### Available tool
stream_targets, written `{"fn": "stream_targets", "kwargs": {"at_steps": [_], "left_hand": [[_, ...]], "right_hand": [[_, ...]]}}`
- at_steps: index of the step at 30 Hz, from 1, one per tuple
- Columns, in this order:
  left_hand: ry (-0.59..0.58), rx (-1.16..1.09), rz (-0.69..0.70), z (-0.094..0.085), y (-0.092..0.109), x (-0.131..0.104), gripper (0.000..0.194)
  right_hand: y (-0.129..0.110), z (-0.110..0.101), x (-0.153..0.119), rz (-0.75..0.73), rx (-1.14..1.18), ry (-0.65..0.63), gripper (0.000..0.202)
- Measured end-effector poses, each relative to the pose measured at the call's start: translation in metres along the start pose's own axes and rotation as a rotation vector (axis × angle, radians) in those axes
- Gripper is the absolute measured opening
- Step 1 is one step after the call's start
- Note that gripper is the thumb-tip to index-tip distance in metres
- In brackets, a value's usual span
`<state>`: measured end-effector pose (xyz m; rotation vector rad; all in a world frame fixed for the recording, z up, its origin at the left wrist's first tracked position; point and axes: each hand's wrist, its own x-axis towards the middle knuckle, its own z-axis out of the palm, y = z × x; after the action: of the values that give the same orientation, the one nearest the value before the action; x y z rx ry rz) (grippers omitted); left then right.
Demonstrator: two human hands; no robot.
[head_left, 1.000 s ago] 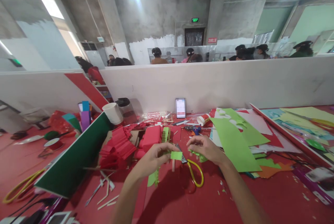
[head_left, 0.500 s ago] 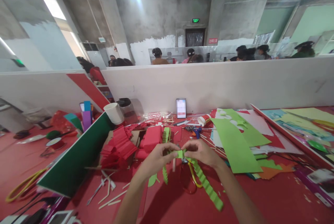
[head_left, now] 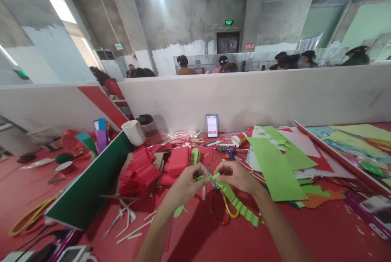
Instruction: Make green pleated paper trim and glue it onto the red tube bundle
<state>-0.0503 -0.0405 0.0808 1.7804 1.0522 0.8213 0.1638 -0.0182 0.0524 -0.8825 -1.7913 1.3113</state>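
Note:
A pleated green paper strip (head_left: 242, 209) slants down to the right from the fingertips of my right hand (head_left: 236, 177), which pinches its upper end. My left hand (head_left: 190, 180) is closed on a green paper piece at its fingertips, mostly hidden by the fingers. Whether both hands hold one continuous strip cannot be made out. Between and below the hands lie scissors with yellow handles (head_left: 226, 204), their blades partly behind the strip. A small green leaf-shaped cutout (head_left: 179, 211) rests on the table under my left forearm.
Folded red paper (head_left: 139, 174) and a red block-like bundle (head_left: 179, 161) lie left of my hands. Green sheets (head_left: 276, 170) are stacked at right. A blue glue gun (head_left: 229, 153), a phone (head_left: 211, 126), wooden sticks (head_left: 134, 232) and a green divider (head_left: 88, 188) surround the workspace.
My fingertips have parted slightly and the left hand has turned inward. The pleated strip's lower end has moved up. The strip that hung below my left hand no longer shows.

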Motion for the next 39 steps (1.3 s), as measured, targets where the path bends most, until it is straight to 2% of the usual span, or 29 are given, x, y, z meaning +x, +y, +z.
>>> {"fn": "stream_targets", "kwargs": {"at_steps": [5,9,14,21,26,31,39], "left_hand": [[-0.009,0.096,0.039,0.0,0.004,-0.002,0.022],[-0.003,0.09,0.058,0.002,0.008,-0.003,0.023],[-0.009,0.058,0.018,0.003,0.009,-0.001,0.027],[-0.003,0.143,-0.042,-0.002,0.002,0.005,0.031],[-0.03,0.111,-0.022,-0.001,0.003,0.006,0.029],[-0.02,0.015,-0.022,0.002,0.0,0.012,0.023],[-0.1,-0.009,-0.011,0.002,-0.004,0.028,0.011]], "right_hand": [[-0.006,0.0,-0.001,-0.012,-0.061,0.016,0.016],[-0.012,0.0,-0.001,-0.033,-0.118,0.04,0.016],[-0.015,-0.002,-0.001,-0.055,-0.133,0.046,0.017],[-0.015,-0.008,0.001,-0.052,-0.132,0.013,0.019],[-0.019,-0.012,0.001,-0.054,-0.155,0.004,0.021],[-0.015,-0.015,0.006,-0.068,-0.119,0.021,0.023],[-0.001,-0.016,0.011,-0.029,0.044,0.073,0.02]]}}
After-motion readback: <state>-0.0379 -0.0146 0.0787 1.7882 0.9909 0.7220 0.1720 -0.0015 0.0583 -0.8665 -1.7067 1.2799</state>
